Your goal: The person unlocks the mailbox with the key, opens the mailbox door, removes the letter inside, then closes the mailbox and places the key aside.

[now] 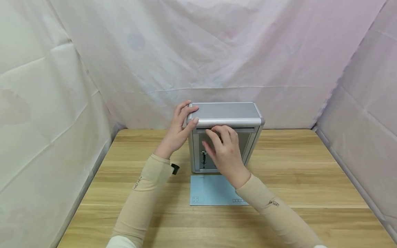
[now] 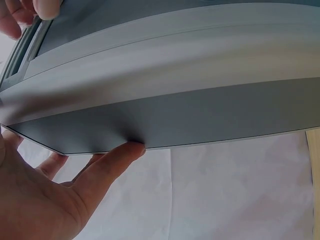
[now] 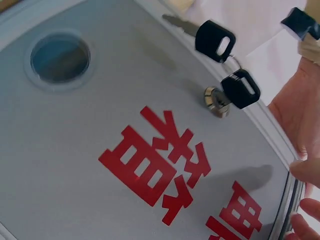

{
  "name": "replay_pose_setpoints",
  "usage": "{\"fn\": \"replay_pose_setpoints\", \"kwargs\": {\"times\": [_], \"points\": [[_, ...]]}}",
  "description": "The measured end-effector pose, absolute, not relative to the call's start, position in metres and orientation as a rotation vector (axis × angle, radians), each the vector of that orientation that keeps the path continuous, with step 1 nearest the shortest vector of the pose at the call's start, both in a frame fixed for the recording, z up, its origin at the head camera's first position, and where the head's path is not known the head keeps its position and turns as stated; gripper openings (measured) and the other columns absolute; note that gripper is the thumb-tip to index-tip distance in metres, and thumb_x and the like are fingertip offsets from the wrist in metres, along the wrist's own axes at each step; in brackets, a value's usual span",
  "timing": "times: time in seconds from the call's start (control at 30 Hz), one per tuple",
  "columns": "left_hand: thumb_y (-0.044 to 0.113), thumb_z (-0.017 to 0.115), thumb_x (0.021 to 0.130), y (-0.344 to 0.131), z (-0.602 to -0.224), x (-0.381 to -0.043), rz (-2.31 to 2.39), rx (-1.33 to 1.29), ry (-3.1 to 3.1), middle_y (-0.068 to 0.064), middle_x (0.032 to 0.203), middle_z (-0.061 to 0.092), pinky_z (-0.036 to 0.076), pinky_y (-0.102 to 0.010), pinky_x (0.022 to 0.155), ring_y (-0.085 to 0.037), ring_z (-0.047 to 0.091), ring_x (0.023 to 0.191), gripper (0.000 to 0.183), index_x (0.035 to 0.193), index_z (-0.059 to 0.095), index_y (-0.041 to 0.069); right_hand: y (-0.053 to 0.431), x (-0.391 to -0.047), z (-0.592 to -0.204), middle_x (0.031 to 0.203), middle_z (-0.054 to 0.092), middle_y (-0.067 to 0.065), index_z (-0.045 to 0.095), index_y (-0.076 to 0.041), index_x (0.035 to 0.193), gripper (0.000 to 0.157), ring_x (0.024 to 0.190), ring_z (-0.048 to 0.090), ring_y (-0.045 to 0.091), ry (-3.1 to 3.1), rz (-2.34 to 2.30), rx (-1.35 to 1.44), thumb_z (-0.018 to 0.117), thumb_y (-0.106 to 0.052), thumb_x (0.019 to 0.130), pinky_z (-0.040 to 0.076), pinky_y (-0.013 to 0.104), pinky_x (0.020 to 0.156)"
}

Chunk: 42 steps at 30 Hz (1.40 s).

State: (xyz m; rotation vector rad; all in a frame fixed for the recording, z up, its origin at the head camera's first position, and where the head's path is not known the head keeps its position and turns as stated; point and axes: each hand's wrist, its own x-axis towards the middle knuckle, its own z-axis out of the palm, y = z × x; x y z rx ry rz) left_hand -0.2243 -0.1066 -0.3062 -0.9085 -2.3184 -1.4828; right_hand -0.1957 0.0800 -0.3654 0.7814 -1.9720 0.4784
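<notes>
A grey metal mailbox point(image 1: 227, 111) with silver edges stands upright on the table. My left hand point(image 1: 179, 128) steadies its upper left corner, fingers spread over the top and side, thumb by the front edge. Just under the top edge, my right hand point(image 1: 227, 151) has bent fingertips right at the mail slot point(image 1: 245, 130), thumb apart below; nothing shows between them. Two black-headed keys point(image 3: 215, 41) hang at the front lock point(image 3: 217, 103), one inserted in it. Red characters point(image 3: 142, 165) mark the front panel. In front lies a light blue envelope point(image 1: 211, 189), partly covered by my right forearm.
The wooden table point(image 1: 294, 179) reaches back to white cloth point(image 1: 192, 44) hung behind and on both sides. A round window point(image 3: 60, 59) sits low in the mailbox front. A small black device point(image 1: 175, 168) is at my left wrist.
</notes>
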Motion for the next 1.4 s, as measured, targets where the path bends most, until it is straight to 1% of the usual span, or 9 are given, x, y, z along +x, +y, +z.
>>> {"fn": "replay_pose_setpoints", "kwargs": {"times": [0.27,0.47,0.6,0.77,0.9,1.0,1.13,1.27,1.4], "points": [[0.016,0.05,0.1,-0.11,-0.333,-0.251,-1.45,-0.924,-2.296,-0.01,0.153,0.016,0.048,-0.052,0.08,-0.032,0.027,0.135,0.04,0.14,0.045,0.012,0.085,-0.184,-0.369,0.104,0.058,0.014,0.064,0.0,0.107,0.03,0.104,0.049,0.034,-2.057,0.609,0.772,0.071,-0.021,0.086,0.039,0.043,0.091],[0.04,0.047,0.1,-0.111,-0.338,-0.255,-1.466,-0.928,-2.285,0.004,0.153,0.016,0.051,-0.046,0.08,-0.023,0.03,0.133,0.043,0.139,0.047,0.023,0.087,-0.175,-0.379,0.105,0.06,0.011,0.064,-0.002,0.109,0.031,0.102,0.053,0.029,-2.157,0.681,0.736,0.072,-0.022,0.087,0.042,0.042,0.086],[0.05,0.045,0.098,-0.111,-0.338,-0.255,-1.463,-0.928,-2.29,0.003,0.153,0.016,0.05,-0.046,0.08,-0.021,0.03,0.134,0.048,0.139,0.046,0.025,0.088,-0.172,-0.389,0.104,0.063,0.008,0.064,-0.003,0.11,0.031,0.101,0.056,0.026,-2.24,0.686,0.713,0.069,-0.025,0.089,0.045,0.041,0.083],[0.041,0.046,0.1,-0.111,-0.335,-0.252,-1.465,-0.929,-2.292,-0.002,0.153,0.016,0.05,-0.048,0.08,-0.022,0.029,0.134,0.045,0.14,0.046,0.02,0.087,-0.168,-0.401,0.098,0.066,0.005,0.065,-0.004,0.107,0.028,0.093,0.058,0.022,-2.317,0.702,0.689,0.064,-0.027,0.092,0.047,0.039,0.079],[0.025,0.048,0.101,-0.109,-0.321,-0.237,-1.498,-0.93,-2.289,-0.009,0.153,0.016,0.048,-0.052,0.081,-0.029,0.029,0.134,0.041,0.139,0.046,0.009,0.084,-0.165,-0.412,0.094,0.066,0.003,0.066,-0.006,0.105,0.026,0.087,0.059,0.02,-2.399,0.712,0.675,0.062,-0.029,0.094,0.048,0.037,0.076],[0.034,0.047,0.101,-0.109,-0.321,-0.238,-1.507,-0.932,-2.292,-0.008,0.153,0.016,0.048,-0.052,0.081,-0.029,0.028,0.135,0.045,0.139,0.045,0.008,0.082,-0.164,-0.419,0.094,0.066,0.002,0.067,-0.007,0.105,0.028,0.085,0.059,0.018,-2.465,0.717,0.658,0.06,-0.032,0.095,0.049,0.035,0.076],[0.051,0.044,0.098,-0.112,-0.336,-0.252,-1.484,-0.933,-2.293,0.004,0.153,0.015,0.049,-0.047,0.081,-0.019,0.027,0.136,0.052,0.14,0.045,0.02,0.079,-0.164,-0.427,0.097,0.067,0.002,0.067,-0.007,0.108,0.032,0.087,0.061,0.017,-2.536,0.761,0.615,0.056,-0.036,0.096,0.05,0.035,0.075],[0.053,0.044,0.097,-0.112,-0.338,-0.254,-1.477,-0.928,-2.297,0.014,0.152,0.015,0.049,-0.045,0.082,-0.013,0.027,0.135,0.052,0.14,0.045,0.024,0.075,-0.165,-0.429,0.099,0.066,0.003,0.066,-0.006,0.11,0.036,0.087,0.061,0.017,-2.59,0.831,0.566,0.051,-0.037,0.099,0.05,0.035,0.073],[0.051,0.044,0.098,-0.113,-0.339,-0.254,-1.473,-0.933,-2.295,0.012,0.152,0.015,0.049,-0.044,0.081,-0.015,0.028,0.135,0.05,0.14,0.045,0.025,0.071,-0.167,-0.431,0.082,0.062,-0.003,0.066,-0.011,0.098,0.034,0.071,0.056,0.011,-2.614,0.879,0.545,0.044,-0.037,0.102,0.047,0.031,0.062]]}}
